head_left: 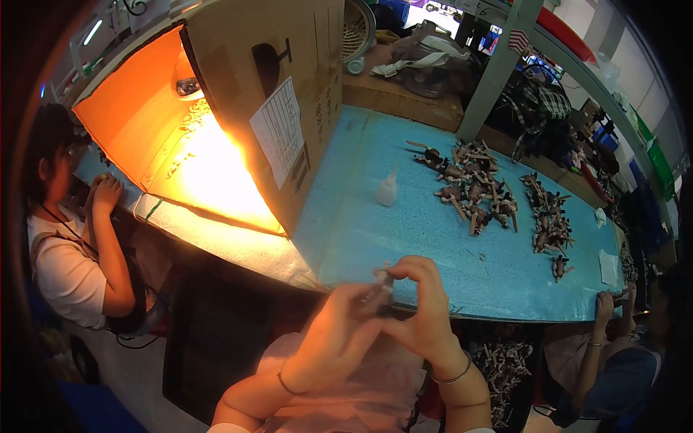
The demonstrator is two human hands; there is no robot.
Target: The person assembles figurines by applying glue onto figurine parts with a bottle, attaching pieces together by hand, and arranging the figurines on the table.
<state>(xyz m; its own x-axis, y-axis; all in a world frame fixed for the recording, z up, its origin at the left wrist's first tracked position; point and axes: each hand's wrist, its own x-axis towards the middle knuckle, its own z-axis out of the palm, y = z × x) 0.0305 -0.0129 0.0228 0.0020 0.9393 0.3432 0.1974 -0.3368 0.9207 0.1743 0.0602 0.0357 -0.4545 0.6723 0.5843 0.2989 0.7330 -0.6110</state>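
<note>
Both my hands meet just over the near edge of the blue work table (447,281), fingers curled around one small figurine (385,290) with pale and dark parts. My left hand (339,325) grips its lower side and is a little blurred. With thumb and forefinger my right hand (422,307) pinches the top of the figurine. Beyond them a white squeeze bottle (387,189) with a thin nozzle stands upright. Farther right lies a cluster of similar brown, black and white figurines (476,184), with a second group (548,216) beside it.
On the left stands an open cardboard box (303,86) with a glowing lamp (186,79) inside. One person (79,252) sits left, another (613,361) right. A green post (498,72) rises at the back. More small pieces (505,368) lie below the table edge.
</note>
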